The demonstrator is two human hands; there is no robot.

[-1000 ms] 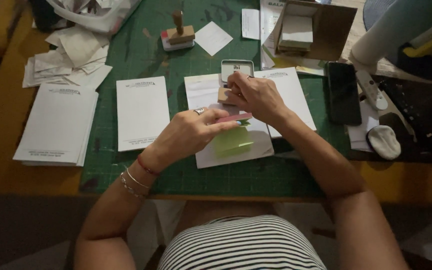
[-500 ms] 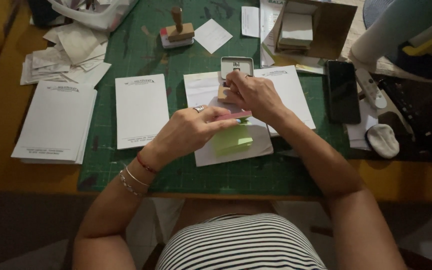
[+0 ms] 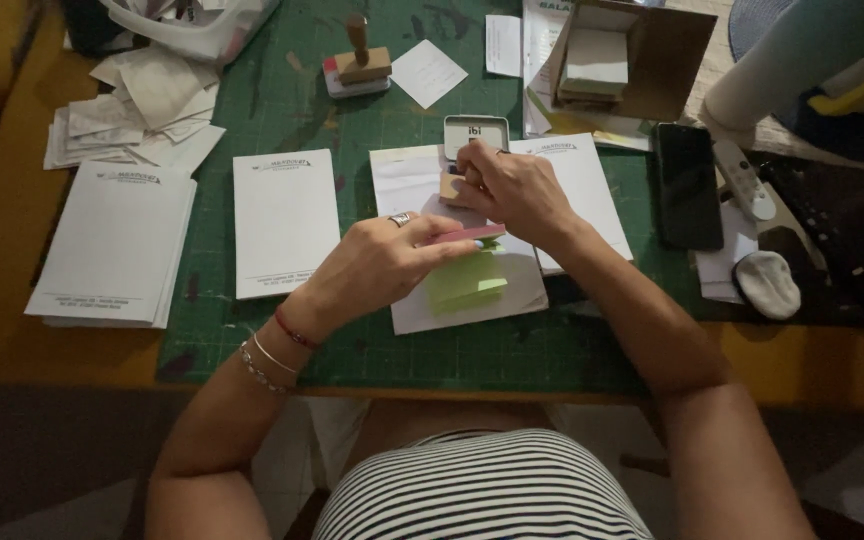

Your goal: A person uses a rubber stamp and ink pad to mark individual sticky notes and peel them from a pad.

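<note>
My left hand (image 3: 382, 262) pinches a small stack of pink and green sticky notes (image 3: 464, 270) over a white paper pad (image 3: 422, 185) on the green cutting mat (image 3: 282, 100). My right hand (image 3: 514, 188) grips a small wooden stamp (image 3: 449, 187) just below a metal ink pad tin (image 3: 475, 134). The stamp is mostly hidden under my fingers. Both hands sit close together at the mat's middle.
More white pads lie at the left (image 3: 112, 245) and centre-left (image 3: 284, 220). A wooden-handled stamp (image 3: 360, 60) stands at the back, near loose paper squares. A cardboard box (image 3: 632, 65), a black phone (image 3: 687, 185) and a remote (image 3: 744, 180) lie to the right.
My hands have barely shifted; the right hand still holds the stamp by the tin and the left keeps the sticky notes in place.
</note>
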